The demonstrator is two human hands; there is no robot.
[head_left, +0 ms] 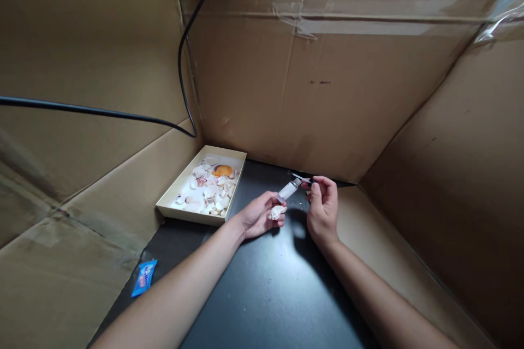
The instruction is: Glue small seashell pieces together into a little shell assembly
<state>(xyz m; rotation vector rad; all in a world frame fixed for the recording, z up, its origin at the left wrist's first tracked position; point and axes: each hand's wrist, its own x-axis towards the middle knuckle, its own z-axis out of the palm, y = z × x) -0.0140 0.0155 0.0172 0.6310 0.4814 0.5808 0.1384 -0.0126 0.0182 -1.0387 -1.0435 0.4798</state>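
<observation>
My left hand (260, 215) is closed around a small pale bottle (288, 191) with a narrow neck, tilted up to the right. A spiral seashell (277, 212), whitish with brown marks, sits in the same hand just below the bottle. In my right hand (322, 207), thumb and fingers pinch a slim dark-handled tool (305, 179) with a pale, thin end. That end lies close to the bottle's mouth; whether they touch I cannot tell. Its exact kind is too small to make out.
A shallow cream box (190, 218) at the back left holds several shells, one of them orange. A blue packet (144, 278) lies at the left edge of the dark table (262, 300). Cardboard walls (347, 92) enclose the space, and a black cable (180, 60) hangs at the left.
</observation>
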